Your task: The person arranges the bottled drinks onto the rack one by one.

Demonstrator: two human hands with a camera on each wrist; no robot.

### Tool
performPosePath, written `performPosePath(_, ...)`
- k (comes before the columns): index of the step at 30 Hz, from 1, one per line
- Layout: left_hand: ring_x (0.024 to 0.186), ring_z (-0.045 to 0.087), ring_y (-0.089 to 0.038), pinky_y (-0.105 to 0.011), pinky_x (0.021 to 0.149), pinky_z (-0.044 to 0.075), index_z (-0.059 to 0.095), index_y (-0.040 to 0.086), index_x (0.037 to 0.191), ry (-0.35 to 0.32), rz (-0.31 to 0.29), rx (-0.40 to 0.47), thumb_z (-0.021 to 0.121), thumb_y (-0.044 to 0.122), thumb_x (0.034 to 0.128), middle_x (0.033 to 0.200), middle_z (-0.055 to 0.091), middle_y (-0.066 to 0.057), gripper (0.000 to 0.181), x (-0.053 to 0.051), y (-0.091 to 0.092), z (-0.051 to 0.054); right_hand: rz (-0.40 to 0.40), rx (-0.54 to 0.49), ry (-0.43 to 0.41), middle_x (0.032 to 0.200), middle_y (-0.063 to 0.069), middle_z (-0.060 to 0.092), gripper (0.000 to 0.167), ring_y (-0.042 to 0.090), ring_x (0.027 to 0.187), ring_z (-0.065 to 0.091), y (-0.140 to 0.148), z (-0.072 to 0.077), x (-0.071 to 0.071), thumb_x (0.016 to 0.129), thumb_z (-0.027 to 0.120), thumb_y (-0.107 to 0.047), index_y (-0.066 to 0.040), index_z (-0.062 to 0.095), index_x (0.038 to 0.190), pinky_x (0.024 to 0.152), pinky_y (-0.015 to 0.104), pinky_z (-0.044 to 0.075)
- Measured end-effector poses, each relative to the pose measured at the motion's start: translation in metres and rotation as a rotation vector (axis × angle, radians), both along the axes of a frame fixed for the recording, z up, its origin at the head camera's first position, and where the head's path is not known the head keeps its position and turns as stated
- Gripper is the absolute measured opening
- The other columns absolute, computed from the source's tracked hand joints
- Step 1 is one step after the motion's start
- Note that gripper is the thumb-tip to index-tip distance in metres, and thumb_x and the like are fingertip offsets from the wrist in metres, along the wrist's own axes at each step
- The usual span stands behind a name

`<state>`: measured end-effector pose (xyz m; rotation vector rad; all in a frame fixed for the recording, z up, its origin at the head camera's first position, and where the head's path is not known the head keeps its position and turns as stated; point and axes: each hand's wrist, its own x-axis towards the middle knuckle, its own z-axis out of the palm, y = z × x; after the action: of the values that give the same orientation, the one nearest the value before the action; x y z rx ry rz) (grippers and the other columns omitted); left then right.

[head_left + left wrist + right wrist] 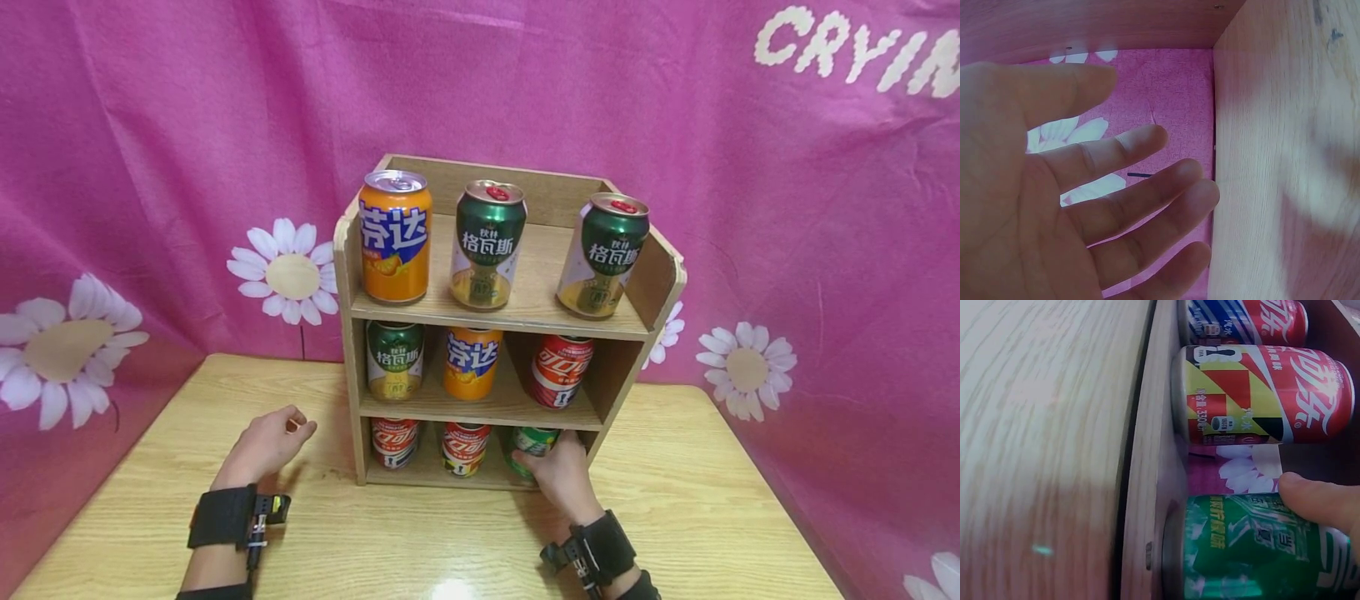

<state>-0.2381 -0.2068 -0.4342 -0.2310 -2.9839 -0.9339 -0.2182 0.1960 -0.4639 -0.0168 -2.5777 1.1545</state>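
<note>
My right hand [564, 477] grips a green soda can [1247, 547] at the right end of the bottom shelf. In the right wrist view its thumb [1319, 500] lies along the can's side; the other fingers are hidden. Left of that can on the same shelf stand two red cola cans, the middle one [1266, 394] with a yellow and black pattern and the other [395, 442] at the far left. Beside the wooden shelf unit [472, 487], on its left, my left hand [266, 444] hovers with relaxed fingers and holds nothing.
The middle shelf holds a green-and-gold can [395, 360], an orange can [471, 363] and a red can [562, 371]. On top are another orange can [395, 237] and two green-and-gold cans [487, 244]. A pink flowered cloth [525, 83] hangs behind the wooden table [405, 542].
</note>
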Motion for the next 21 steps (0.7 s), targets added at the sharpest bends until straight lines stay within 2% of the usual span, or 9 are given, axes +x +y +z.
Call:
performPosePath(3,0.092,0.059,-0.041,-0.051,0.074,0.047,0.059,-0.004,0.103,-0.003,0.0,0.002,0.052,0.025,0.0948,0.102,0.062,-0.028,0.031,0.0,0.0,0.001,0.004,-0.01,0.005,0.11,0.02,0.057,0.076,0.034,0.101,0.058,-0.001,-0.001,0.0,0.071,0.083,-0.016,0.004,0.037,0.128,0.087,0.047,0.046)
performPosePath(7,0.091,0.06,-0.04,-0.05,0.073,0.048,0.058,-0.004,0.104,-0.012,0.001,0.006,0.052,0.025,0.0949,0.101,0.062,-0.027,0.031,0.001,0.0,0.001,-0.027,0.001,0.07,0.115,0.022,0.051,0.086,0.036,0.104,0.054,-0.004,-0.006,-0.001,0.068,0.085,-0.021,0.003,0.032,0.132,0.089,0.048,0.045)
performPosePath(12,0.09,0.06,-0.038,-0.049,0.071,0.048,0.059,-0.004,0.103,-0.014,0.002,0.011,0.052,0.024,0.0947,0.1,0.062,-0.026,0.03,0.002,0.0,0.001,-0.075,0.027,0.126,0.115,0.026,0.048,0.093,0.039,0.102,0.055,-0.009,-0.012,0.001,0.067,0.087,-0.024,0.005,0.028,0.133,0.085,0.049,0.047)
performPosePath(17,0.09,0.06,-0.038,-0.05,0.073,0.048,0.059,-0.004,0.103,-0.01,0.005,0.006,0.052,0.024,0.0946,0.1,0.062,-0.026,0.03,0.0,0.0,0.001,-0.057,0.037,0.101,0.109,0.026,0.053,0.085,0.038,0.096,0.059,-0.007,-0.011,0.002,0.069,0.085,-0.022,0.007,0.032,0.129,0.08,0.048,0.049)
performPosePath(21,0.088,0.06,-0.038,-0.049,0.071,0.048,0.059,-0.004,0.102,-0.004,0.008,0.005,0.052,0.024,0.0945,0.099,0.062,-0.025,0.029,0.0,0.0,0.002,-0.029,0.03,0.05,0.108,0.023,0.056,0.079,0.035,0.097,0.059,-0.004,-0.007,0.001,0.072,0.083,-0.022,0.007,0.035,0.127,0.082,0.047,0.049)
